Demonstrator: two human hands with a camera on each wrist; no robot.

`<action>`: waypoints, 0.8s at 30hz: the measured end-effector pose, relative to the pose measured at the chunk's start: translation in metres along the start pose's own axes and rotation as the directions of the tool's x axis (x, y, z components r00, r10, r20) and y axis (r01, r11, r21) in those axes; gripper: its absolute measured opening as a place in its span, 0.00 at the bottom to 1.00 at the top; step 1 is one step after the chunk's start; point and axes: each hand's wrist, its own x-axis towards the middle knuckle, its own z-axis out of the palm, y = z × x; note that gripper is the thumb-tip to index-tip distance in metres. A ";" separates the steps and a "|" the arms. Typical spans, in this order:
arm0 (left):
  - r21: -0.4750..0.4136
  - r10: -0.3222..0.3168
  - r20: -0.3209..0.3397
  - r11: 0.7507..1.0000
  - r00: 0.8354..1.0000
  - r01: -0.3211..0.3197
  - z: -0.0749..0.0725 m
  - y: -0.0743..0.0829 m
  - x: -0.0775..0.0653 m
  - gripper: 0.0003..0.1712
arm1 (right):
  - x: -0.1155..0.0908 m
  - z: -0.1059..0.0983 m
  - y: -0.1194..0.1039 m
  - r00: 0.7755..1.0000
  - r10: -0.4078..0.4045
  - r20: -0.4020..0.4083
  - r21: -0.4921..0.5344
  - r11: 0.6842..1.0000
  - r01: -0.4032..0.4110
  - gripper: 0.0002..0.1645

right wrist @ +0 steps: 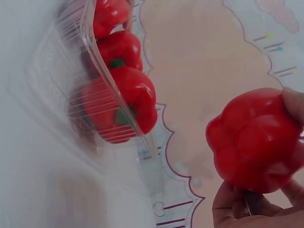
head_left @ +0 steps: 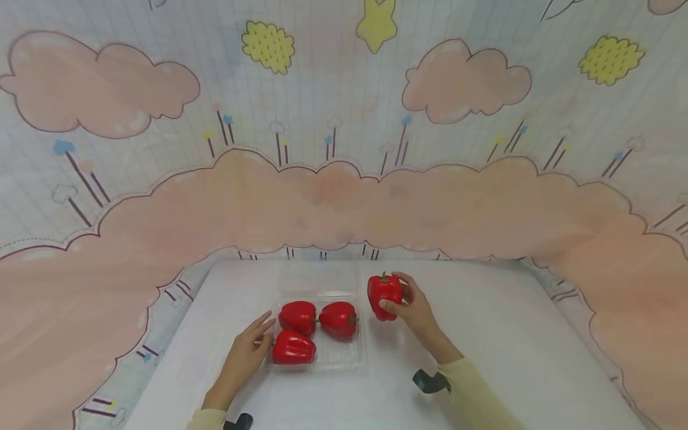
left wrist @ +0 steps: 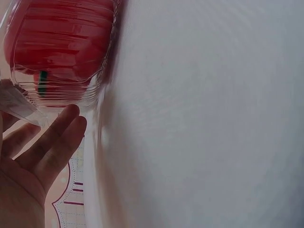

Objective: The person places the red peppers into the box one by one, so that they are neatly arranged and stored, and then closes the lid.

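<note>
My right hand [head_left: 418, 307] grips a red bell pepper [head_left: 384, 295] between thumb and fingers, raised to the right of a clear plastic container [head_left: 344, 358]. Its green stem points up in the head view; the right wrist view shows the lobed underside of this pepper [right wrist: 256, 140]. Three more red bell peppers lie in the container: one at back left [head_left: 297, 316], one at right [head_left: 338, 321], one at front left [head_left: 294, 347]. At the container's left wall is my left hand [head_left: 248, 346], its extended fingers [left wrist: 59, 133] right at the ribbed plastic.
The container's clear lid [head_left: 319, 278] lies folded open toward the back. Everything stands on a white table [head_left: 457, 334], with a patterned cloth [head_left: 344, 203] hanging behind and around it. Dark wrist devices [head_left: 430, 381] sit by both sleeves.
</note>
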 end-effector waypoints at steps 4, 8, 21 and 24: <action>-0.006 -0.012 0.012 1.000 1.000 0.012 0.001 0.000 -0.004 0.21 | -0.005 0.001 0.002 1.000 -0.005 0.014 0.010 1.000 0.005 0.49; -0.014 -0.012 0.022 1.000 1.000 0.012 0.000 0.000 -0.003 0.21 | -0.007 0.002 0.001 1.000 -0.021 0.021 0.024 1.000 0.021 0.49; -0.005 -0.014 0.009 1.000 1.000 0.014 0.002 0.000 -0.001 0.22 | -0.009 0.006 -0.003 0.999 -0.017 0.050 -0.008 1.000 0.018 0.49; -0.003 -0.023 0.014 1.000 1.000 0.023 0.002 0.000 -0.002 0.23 | -0.010 0.009 -0.004 0.998 -0.032 0.057 -0.001 0.999 0.032 0.49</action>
